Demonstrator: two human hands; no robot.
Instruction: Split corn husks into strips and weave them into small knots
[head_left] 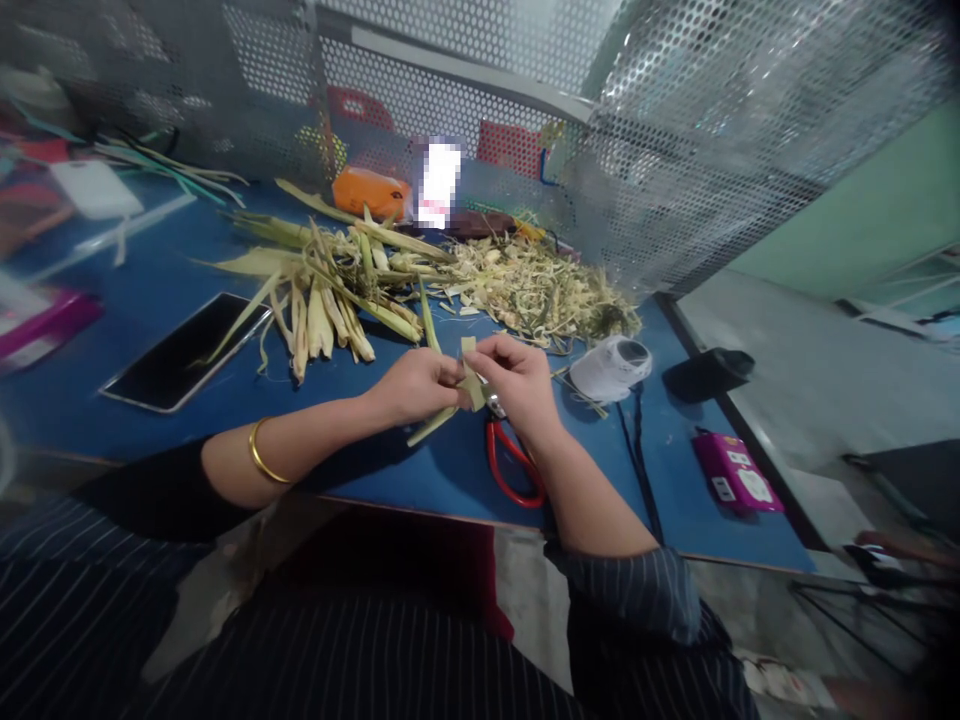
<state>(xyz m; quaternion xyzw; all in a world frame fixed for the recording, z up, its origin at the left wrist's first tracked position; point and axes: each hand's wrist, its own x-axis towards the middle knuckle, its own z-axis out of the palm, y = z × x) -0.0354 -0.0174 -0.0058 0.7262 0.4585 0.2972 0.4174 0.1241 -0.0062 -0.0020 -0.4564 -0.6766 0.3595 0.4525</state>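
Observation:
Between my two hands, above the front of the blue table, is a short pale-green leaf strip [471, 386], which looks like corn husk. My left hand [420, 385] pinches its left side. My right hand [519, 380] grips its upper right part between thumb and fingers. Below the right hand lie red-handled scissors [495, 470], their blades partly hidden by the hands. A longer green leaf piece [431, 428] rests under the left hand. Just beyond is a pile of corn husks [322, 310], and to its right a heap of shredded husk bits [540, 285].
A white thread cone [606, 368] lies right of my hands, near a black cylindrical object [709, 374] and a purple packet [739, 470]. At left is a dark flat tablet-like device [184, 350]. An orange pouch [371, 192] and a lit phone [439, 180] stand by the perforated metal screen [465, 85].

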